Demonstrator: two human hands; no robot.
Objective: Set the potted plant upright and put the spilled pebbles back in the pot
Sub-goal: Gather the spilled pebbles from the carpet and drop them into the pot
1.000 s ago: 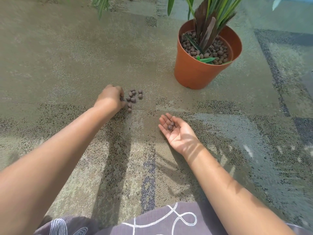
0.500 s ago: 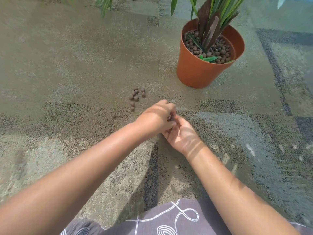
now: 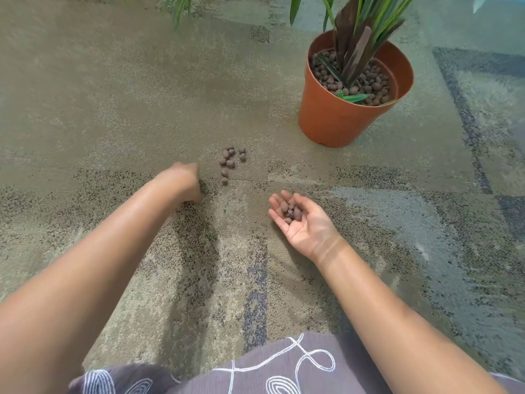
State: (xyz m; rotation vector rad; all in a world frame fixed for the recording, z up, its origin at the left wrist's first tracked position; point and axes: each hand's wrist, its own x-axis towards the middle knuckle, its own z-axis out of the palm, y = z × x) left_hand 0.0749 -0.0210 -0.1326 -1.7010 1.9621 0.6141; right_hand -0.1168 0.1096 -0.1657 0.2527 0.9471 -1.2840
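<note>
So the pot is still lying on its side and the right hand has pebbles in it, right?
Not quite. The head view shows the pot standing upright on the carpet, with the plant in it. The rest is true: the right hand, palm up, has pebbles in it.

Single head-worn view, angled forward and down, close over carpet (image 3: pixel 113 95)
</note>
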